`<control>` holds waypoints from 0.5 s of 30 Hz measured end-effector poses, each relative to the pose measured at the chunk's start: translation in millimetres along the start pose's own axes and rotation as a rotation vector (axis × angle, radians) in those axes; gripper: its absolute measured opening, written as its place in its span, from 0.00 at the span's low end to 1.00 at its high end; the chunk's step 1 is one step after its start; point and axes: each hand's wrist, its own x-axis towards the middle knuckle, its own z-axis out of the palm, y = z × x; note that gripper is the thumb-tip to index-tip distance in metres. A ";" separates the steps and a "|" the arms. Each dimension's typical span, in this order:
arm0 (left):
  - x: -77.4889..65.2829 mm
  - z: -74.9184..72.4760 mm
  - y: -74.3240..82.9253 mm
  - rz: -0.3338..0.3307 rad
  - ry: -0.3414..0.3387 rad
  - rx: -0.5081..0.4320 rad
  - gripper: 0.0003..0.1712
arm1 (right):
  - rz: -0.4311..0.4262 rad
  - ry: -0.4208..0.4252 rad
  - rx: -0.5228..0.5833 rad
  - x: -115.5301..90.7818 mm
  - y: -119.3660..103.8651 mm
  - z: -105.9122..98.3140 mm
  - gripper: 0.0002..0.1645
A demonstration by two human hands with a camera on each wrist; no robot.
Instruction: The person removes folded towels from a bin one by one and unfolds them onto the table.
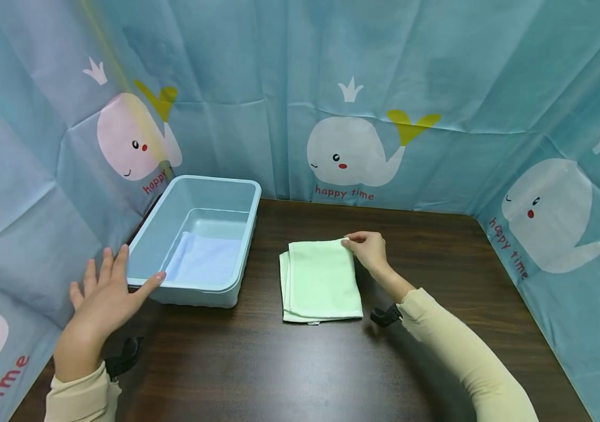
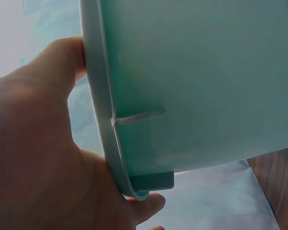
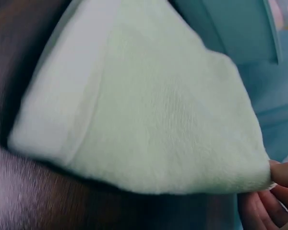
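A pale green towel [image 1: 323, 281], folded into layers, lies on the table in the head view. Its far right corner is pinched between thumb and fingers of my right hand [image 1: 370, 251]. In the right wrist view, the towel [image 3: 158, 110] slopes up from the table to those fingertips [image 3: 283, 175]. My left hand [image 1: 102, 305] has its fingers spread at the near left corner of a light blue plastic basin [image 1: 239, 275]. Its thumb touches the basin's rim [image 2: 97, 81] in the left wrist view. Inside the basin lies a light blue cloth [image 1: 204, 259].
The dark wooden table [image 1: 300, 375] extends in front of the basin and towel. A blue curtain [image 1: 279, 70] printed with whales hangs along the back and both sides, close behind the basin. A dark edge [image 1: 144, 217] shows along the basin's left side.
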 end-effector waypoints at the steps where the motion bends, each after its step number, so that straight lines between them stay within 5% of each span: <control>1: 0.1 0.1 -0.3 0.000 0.000 0.000 0.61 | 0.003 -0.006 -0.010 1.1 2.9 -0.7 0.13; 15: 1.0 3.2 1.6 0.021 0.042 -0.010 0.62 | -0.108 -0.023 -0.232 8.5 32.2 -2.7 0.11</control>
